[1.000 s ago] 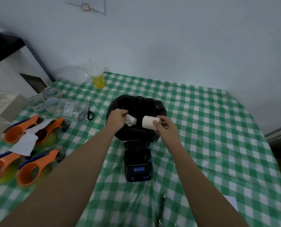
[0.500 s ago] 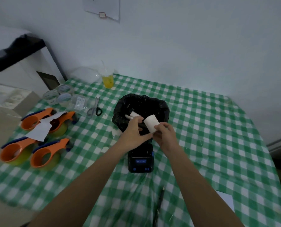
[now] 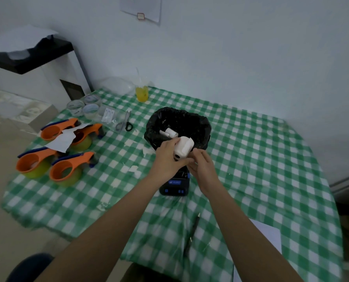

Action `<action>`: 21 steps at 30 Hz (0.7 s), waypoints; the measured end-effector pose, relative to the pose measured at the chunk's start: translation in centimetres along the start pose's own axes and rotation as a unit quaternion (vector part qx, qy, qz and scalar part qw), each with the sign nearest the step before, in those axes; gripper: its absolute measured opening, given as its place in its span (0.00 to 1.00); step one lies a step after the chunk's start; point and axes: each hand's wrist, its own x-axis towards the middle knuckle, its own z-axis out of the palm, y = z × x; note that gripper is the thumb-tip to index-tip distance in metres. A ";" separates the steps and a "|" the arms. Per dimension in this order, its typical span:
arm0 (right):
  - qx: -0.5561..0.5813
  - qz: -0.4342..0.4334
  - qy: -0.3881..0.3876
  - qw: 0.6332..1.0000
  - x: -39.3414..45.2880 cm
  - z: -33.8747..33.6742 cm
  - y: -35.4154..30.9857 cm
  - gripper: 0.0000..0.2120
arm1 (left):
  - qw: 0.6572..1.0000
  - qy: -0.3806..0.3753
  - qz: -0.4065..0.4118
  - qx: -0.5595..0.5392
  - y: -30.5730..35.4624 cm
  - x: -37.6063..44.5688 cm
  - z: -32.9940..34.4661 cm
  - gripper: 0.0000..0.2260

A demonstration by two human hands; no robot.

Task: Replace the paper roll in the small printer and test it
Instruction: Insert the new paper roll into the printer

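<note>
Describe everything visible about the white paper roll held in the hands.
The paper roll is a short white cylinder of wound paper with a dark hollow core facing the camera. It is tilted, held in the air above the small black printer and in front of the black-lined bin. The left hand grips its left side; the right hand touches it from below right.

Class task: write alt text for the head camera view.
Both hands, left hand and right hand, hold a white paper roll above a small black printer beside a black-lined bin on a green checked tablecloth.
</note>
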 end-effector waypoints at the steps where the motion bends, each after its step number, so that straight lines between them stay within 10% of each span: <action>1: -0.025 -0.013 -0.002 1.000 -0.3 0.0 0.2 0.10 | 1.000 0.010 0.001 0.010 0.0 -0.1 0.1 0.33; 12: -0.333 -0.124 0.046 0.934 -0.1 -1.2 0.3 0.07 | 0.993 -0.100 0.060 0.036 -2.0 1.2 -1.9 0.26; 16: -0.379 -0.087 -0.042 0.920 1.4 -1.6 0.9 0.24 | 0.982 -0.169 0.067 0.047 -3.5 2.3 -2.7 0.28; 21: -0.519 -0.109 -0.106 0.841 2.9 -1.4 1.9 0.22 | 0.970 -0.220 0.068 0.083 -5.9 3.6 -2.5 0.24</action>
